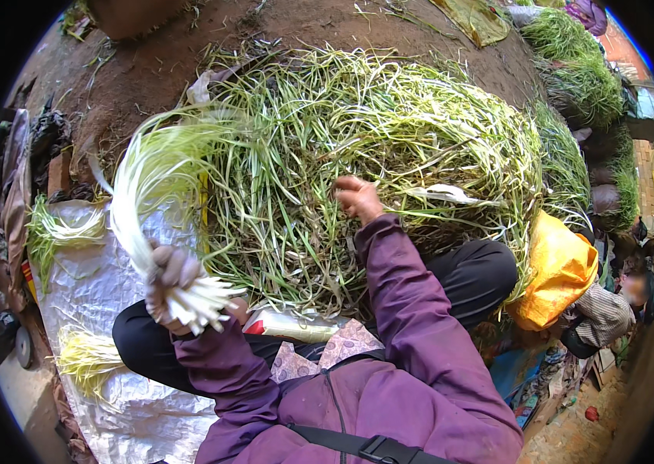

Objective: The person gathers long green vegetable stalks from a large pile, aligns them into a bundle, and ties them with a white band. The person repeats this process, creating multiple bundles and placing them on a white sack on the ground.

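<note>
My left hand (173,281), in a dirty glove, grips a bunch of long leafy stalks (135,191), perhaps chives or spring onions. Their white cut-looking ends (202,304) point toward my lap, while the pale green leaves arch up and droop over the big heap's left side, blurred at the tips. Over the middle of the heap of loose green and yellowish stalks (298,156) is my bare right hand (359,199), slightly blurred. Its fingers are loosely bent and apart, with no stalk visible in them.
A white plastic sheet (153,412) on my left bears a green bunch (66,232) and a yellow bunch (89,354). At right are a yellow-orange sack (559,272), a person in a checked shirt (602,313) and more green heaps (582,75). Bare soil (141,69) lies beyond.
</note>
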